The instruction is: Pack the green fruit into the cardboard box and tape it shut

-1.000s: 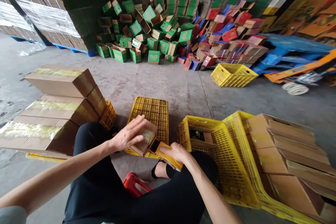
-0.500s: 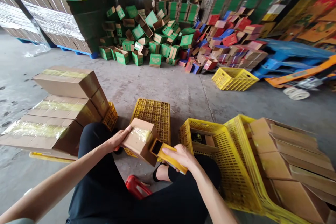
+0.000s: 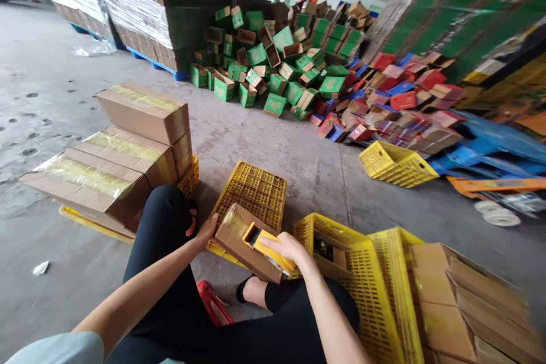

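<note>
I sit low over a grey concrete floor (image 3: 301, 151), marked with dark spots on my left and crossed by a thin seam ahead. Green cartons (image 3: 274, 104) lie heaped further off, with red and blue cartons (image 3: 403, 100) tumbled to their right and wrapped pallet loads (image 3: 135, 8) behind on the left. Taped brown boxes (image 3: 139, 116) are stacked by my left knee.

The small cardboard box (image 3: 239, 245) sits tilted at the near edge of an upturned yellow crate (image 3: 260, 183), its long axis slanting from far left to near right. The tape dispenser (image 3: 257, 237) runs nearly parallel above it, head pointing away and leftward.

My left hand (image 3: 207, 230) is against the box's left end; its fingers are partly hidden, so I cannot tell how they close. My right hand (image 3: 285, 248) is wrapped around the dispenser, over the box's right half.
</note>
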Action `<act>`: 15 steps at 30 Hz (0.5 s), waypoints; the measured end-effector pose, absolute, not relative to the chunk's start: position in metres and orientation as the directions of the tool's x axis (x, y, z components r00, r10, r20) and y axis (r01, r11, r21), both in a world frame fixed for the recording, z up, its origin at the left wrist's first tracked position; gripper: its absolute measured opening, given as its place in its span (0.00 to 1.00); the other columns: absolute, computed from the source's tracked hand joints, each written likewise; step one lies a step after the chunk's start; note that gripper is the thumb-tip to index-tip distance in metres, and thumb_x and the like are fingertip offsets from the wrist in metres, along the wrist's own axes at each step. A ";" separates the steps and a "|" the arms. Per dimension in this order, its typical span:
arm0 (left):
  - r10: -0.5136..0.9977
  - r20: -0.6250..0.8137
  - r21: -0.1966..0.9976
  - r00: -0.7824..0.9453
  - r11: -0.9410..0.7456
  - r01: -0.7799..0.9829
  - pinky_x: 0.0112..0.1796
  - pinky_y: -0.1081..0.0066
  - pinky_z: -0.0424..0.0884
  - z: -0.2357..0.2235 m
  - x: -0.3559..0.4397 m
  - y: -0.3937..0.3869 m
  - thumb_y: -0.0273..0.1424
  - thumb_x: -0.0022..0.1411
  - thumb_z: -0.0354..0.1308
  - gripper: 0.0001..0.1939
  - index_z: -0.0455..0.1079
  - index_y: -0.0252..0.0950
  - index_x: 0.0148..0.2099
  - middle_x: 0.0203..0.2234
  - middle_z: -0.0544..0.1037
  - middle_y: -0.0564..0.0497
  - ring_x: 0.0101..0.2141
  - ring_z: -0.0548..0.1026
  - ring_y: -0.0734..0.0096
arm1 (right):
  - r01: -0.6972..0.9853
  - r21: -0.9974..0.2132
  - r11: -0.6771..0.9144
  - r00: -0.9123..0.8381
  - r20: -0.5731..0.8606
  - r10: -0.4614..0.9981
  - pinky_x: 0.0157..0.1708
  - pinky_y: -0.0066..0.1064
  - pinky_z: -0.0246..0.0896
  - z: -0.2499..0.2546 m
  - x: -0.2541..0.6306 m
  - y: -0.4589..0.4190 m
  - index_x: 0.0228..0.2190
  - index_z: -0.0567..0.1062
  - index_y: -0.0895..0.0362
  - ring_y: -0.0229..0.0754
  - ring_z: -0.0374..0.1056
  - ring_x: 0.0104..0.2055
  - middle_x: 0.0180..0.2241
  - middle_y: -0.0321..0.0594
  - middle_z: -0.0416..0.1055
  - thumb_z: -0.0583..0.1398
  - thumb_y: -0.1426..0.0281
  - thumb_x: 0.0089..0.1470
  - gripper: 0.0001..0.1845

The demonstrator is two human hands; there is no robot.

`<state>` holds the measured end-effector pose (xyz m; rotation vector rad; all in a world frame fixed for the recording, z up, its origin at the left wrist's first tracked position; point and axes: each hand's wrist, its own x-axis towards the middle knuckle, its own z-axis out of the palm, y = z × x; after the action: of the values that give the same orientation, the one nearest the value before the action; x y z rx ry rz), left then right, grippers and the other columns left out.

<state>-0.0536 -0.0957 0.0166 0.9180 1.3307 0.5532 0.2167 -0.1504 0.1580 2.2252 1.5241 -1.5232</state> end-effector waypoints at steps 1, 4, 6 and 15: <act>0.841 -0.523 0.850 0.138 0.501 0.164 0.60 0.56 0.70 0.016 -0.060 -0.093 0.64 0.71 0.43 0.43 0.73 0.30 0.61 0.60 0.77 0.32 0.68 0.66 0.44 | 0.730 -0.444 -0.519 0.036 -0.734 0.678 0.24 0.31 0.75 0.151 0.210 -0.145 0.21 0.75 0.56 0.44 0.75 0.21 0.17 0.41 0.74 0.61 0.54 0.62 0.24; 0.972 -0.143 0.959 0.189 0.089 0.268 0.70 0.53 0.54 0.015 -0.069 -0.093 0.54 0.77 0.41 0.37 0.65 0.32 0.70 0.70 0.65 0.37 0.74 0.54 0.52 | 0.738 -0.433 -0.518 0.034 -0.742 0.669 0.25 0.32 0.76 0.139 0.199 -0.132 0.21 0.74 0.57 0.43 0.73 0.20 0.16 0.40 0.73 0.62 0.55 0.62 0.23; 0.873 0.163 0.862 0.460 -0.353 0.364 0.71 0.48 0.51 0.012 -0.067 -0.095 0.50 0.78 0.41 0.35 0.60 0.31 0.73 0.72 0.61 0.36 0.74 0.52 0.53 | 0.737 -0.437 -0.516 0.024 -0.746 0.666 0.25 0.33 0.76 0.138 0.199 -0.129 0.22 0.74 0.58 0.43 0.74 0.20 0.17 0.42 0.73 0.61 0.55 0.62 0.24; 0.430 0.244 0.326 0.869 -0.880 0.344 0.70 0.47 0.51 -0.007 -0.059 -0.080 0.64 0.70 0.48 0.55 0.44 0.23 0.78 0.73 0.52 0.24 0.74 0.51 0.40 | 0.781 -0.416 -0.465 0.007 -0.740 0.673 0.28 0.34 0.76 0.136 0.207 -0.132 0.26 0.76 0.59 0.48 0.78 0.26 0.21 0.49 0.76 0.59 0.51 0.63 0.25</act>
<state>-0.0590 -0.0804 -0.0073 2.7690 0.5856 0.4522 0.2071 -0.1318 0.1365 2.1461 1.5595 -1.4621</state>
